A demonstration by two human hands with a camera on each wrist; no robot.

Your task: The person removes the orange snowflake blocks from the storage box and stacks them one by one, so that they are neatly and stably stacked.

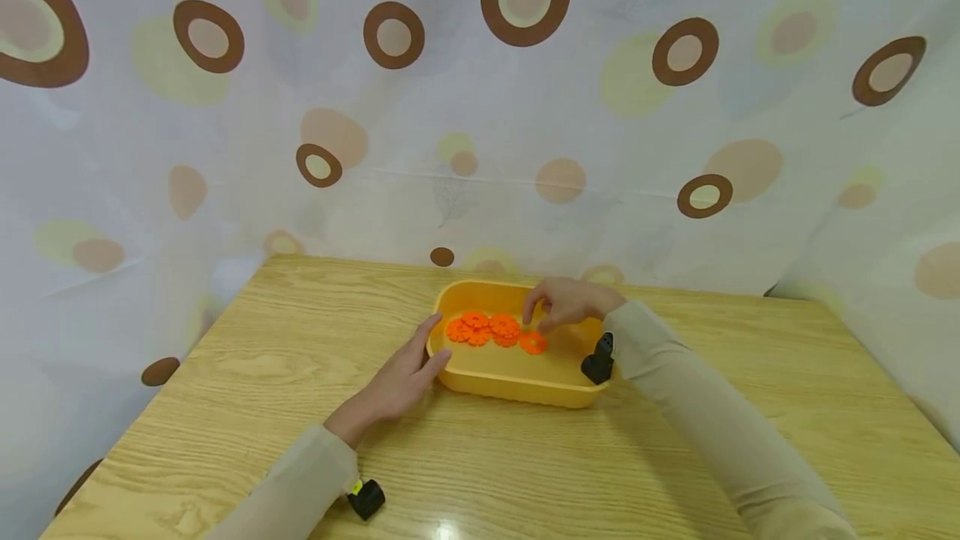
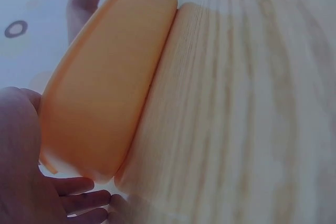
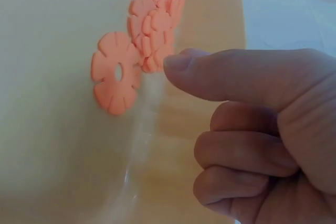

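A yellow plastic bin (image 1: 510,387) stands on the wooden table, with several orange flower-shaped discs (image 1: 476,328) grouped at its left. My left hand (image 1: 397,377) holds the bin's left end, thumb and fingers spread across the corner; in the left wrist view some fingertips (image 2: 86,200) lie by its lower edge. Over the bin, my right hand (image 1: 566,304) reaches down near a single orange disc (image 1: 533,342). Its thumb and index finger stand slightly apart in the head view, with nothing visible between them. The other fingers (image 3: 239,153) are curled in the right wrist view.
A black wrist device (image 1: 598,359) on the right arm hangs over the bin's right end. Another black device (image 1: 366,499) is at the left cuff. Behind the table (image 1: 712,407) hangs a white cloth (image 1: 465,107) with brown rings.
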